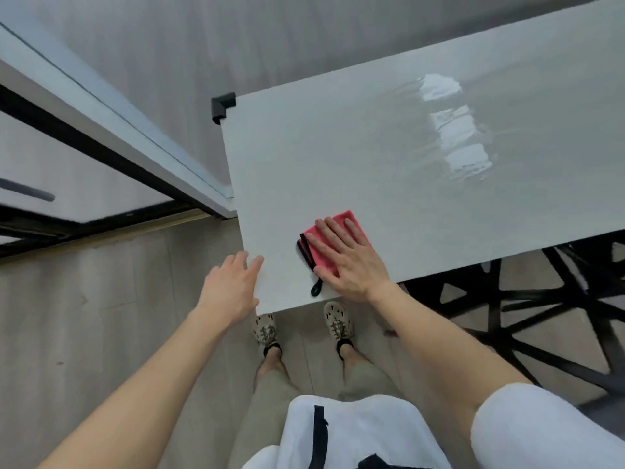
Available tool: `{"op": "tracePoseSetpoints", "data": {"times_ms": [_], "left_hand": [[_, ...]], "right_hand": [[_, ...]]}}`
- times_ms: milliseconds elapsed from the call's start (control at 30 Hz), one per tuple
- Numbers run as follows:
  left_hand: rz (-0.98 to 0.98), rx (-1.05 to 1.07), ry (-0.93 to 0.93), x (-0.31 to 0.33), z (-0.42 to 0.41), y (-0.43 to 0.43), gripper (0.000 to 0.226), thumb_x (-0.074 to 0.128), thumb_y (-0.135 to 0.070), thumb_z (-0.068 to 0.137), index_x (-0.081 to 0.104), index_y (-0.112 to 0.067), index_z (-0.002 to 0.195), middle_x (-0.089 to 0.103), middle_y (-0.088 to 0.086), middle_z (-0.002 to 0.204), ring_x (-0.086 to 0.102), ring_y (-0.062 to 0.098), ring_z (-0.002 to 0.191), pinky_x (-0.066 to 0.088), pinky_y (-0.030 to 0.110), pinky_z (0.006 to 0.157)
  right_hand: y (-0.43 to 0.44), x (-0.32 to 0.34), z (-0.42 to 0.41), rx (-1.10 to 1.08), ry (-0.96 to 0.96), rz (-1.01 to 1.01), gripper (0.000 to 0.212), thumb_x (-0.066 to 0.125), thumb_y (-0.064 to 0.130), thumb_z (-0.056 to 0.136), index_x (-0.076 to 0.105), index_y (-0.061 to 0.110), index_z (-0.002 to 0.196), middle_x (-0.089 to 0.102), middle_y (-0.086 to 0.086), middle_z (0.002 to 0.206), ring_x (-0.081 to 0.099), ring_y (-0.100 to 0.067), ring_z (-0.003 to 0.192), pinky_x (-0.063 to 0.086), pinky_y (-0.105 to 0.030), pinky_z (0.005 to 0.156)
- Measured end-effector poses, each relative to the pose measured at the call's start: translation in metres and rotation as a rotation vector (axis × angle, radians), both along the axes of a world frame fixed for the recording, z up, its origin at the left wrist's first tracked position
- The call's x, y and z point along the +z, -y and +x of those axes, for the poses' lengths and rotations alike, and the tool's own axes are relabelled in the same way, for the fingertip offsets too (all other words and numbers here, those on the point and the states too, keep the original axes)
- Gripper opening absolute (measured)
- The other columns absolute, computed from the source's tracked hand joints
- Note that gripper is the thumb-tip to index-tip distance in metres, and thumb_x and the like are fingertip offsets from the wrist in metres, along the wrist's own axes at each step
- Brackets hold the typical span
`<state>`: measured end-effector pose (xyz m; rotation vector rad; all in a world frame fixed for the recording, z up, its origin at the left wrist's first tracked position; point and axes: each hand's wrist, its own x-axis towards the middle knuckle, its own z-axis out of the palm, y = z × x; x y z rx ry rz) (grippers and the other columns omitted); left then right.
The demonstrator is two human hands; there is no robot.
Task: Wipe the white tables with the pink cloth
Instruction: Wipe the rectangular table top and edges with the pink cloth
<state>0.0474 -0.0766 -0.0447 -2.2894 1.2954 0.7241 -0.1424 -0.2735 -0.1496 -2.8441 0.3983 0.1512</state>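
A folded pink cloth (351, 221) with a black edge and a black hanging loop lies near the front left corner of the white table (389, 147). My right hand (348, 258) presses flat on the cloth with straight, spread fingers. My left hand (231, 287) is open beside it, its fingertips touching the table's left edge near the front corner. Wet streaks gleam on the table surface farther to the right.
A black corner guard (221, 104) caps the table's far left corner. A black crossed frame (541, 299) shows under the table at the right. A white and black door frame (118, 147) runs along the left. Grey floor lies beneath my feet (301, 328).
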Motion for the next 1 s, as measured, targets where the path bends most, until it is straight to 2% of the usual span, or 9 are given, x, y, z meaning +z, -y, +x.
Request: {"op": "tracePoseSetpoints", "data": {"times_ms": [100,167,300,467,633,733,833,933,1000], "left_hand": [[-0.052,-0.058,0.007,-0.008,0.02,0.032,0.114,0.087,-0.041,0.085,0.012,-0.02,0.169,0.01,0.016,0.177,0.019,0.034,0.163,0.036,0.048,0.124],[-0.074,-0.072,0.014,-0.016,0.036,0.046,0.125,0.09,-0.044,0.083,0.005,-0.016,0.17,0.002,0.017,0.179,0.009,0.034,0.167,0.027,0.048,0.131],[-0.093,-0.168,0.003,-0.031,0.057,0.053,0.131,0.086,-0.058,0.083,0.001,-0.014,0.172,-0.003,0.011,0.182,0.0,0.027,0.169,0.007,0.051,0.136],[-0.211,-0.216,-0.046,-0.046,0.076,0.04,0.132,0.084,-0.069,0.078,0.007,-0.021,0.174,0.003,0.003,0.182,0.002,0.019,0.168,0.002,0.051,0.136],[-0.283,-0.258,-0.081,-0.052,0.083,0.036,0.133,0.081,-0.074,0.077,0.008,-0.021,0.173,0.005,0.003,0.182,0.005,0.02,0.168,0.011,0.05,0.135],[-0.271,-0.268,-0.13,-0.057,0.09,0.037,0.141,0.086,-0.073,0.074,0.002,-0.019,0.174,-0.002,0.005,0.182,0.0,0.02,0.168,0.015,0.049,0.136],[-0.248,-0.282,-0.167,-0.059,0.095,0.039,0.147,0.091,-0.068,0.07,-0.002,-0.02,0.173,-0.007,0.004,0.182,-0.003,0.02,0.168,0.018,0.049,0.135],[-0.269,-0.295,-0.171,-0.06,0.095,0.04,0.148,0.094,-0.066,0.067,0.002,-0.018,0.173,-0.003,0.006,0.182,-0.001,0.022,0.168,0.019,0.05,0.135],[-0.281,-0.293,-0.161,-0.061,0.096,0.042,0.149,0.095,-0.067,0.065,0.004,-0.017,0.173,0.0,0.007,0.182,0.002,0.023,0.169,0.019,0.05,0.135]], "right_hand": [[0.059,0.001,-0.054,-0.232,-0.011,-0.037,0.078,0.029,0.064,0.11,-0.004,0.034,0.174,-0.01,0.0,0.183,-0.013,-0.018,0.168,0.007,-0.056,0.136],[0.092,-0.001,-0.077,-0.423,-0.034,-0.051,0.08,0.026,0.064,0.108,-0.005,0.032,0.174,-0.013,0.0,0.183,-0.013,-0.018,0.168,0.007,-0.057,0.136],[0.1,-0.008,-0.067,-0.751,-0.07,-0.062,0.084,0.026,0.059,0.106,-0.014,0.027,0.173,-0.016,-0.004,0.182,-0.015,-0.02,0.168,0.002,-0.055,0.136],[0.04,-0.006,-0.021,-0.997,-0.096,-0.052,0.08,0.023,0.053,0.108,-0.006,0.019,0.174,-0.011,-0.011,0.182,-0.012,-0.025,0.169,0.001,-0.056,0.136],[-0.104,0.001,0.058,-0.857,-0.035,-0.053,0.081,0.023,0.065,0.112,-0.006,0.022,0.175,-0.017,-0.01,0.181,-0.014,-0.025,0.168,-0.003,-0.055,0.136],[-0.151,-0.004,0.081,-0.766,0.014,-0.067,0.078,0.035,0.061,0.113,0.008,0.023,0.176,-0.004,-0.008,0.183,-0.008,-0.024,0.169,0.0,-0.055,0.137],[-0.155,-0.004,0.07,-0.672,0.028,-0.053,0.076,0.042,0.058,0.111,0.013,0.028,0.175,0.003,-0.005,0.183,-0.005,-0.021,0.17,0.007,-0.056,0.136],[-0.129,-0.002,0.031,-0.474,-0.005,-0.067,0.076,0.044,0.058,0.109,0.014,0.035,0.175,0.004,0.001,0.183,-0.003,-0.017,0.169,0.002,-0.052,0.137],[-0.092,0.003,-0.003,-0.53,-0.06,-0.059,0.075,0.035,0.062,0.109,0.007,0.037,0.175,0.0,0.003,0.184,-0.007,-0.015,0.169,-0.002,-0.049,0.137]]}}
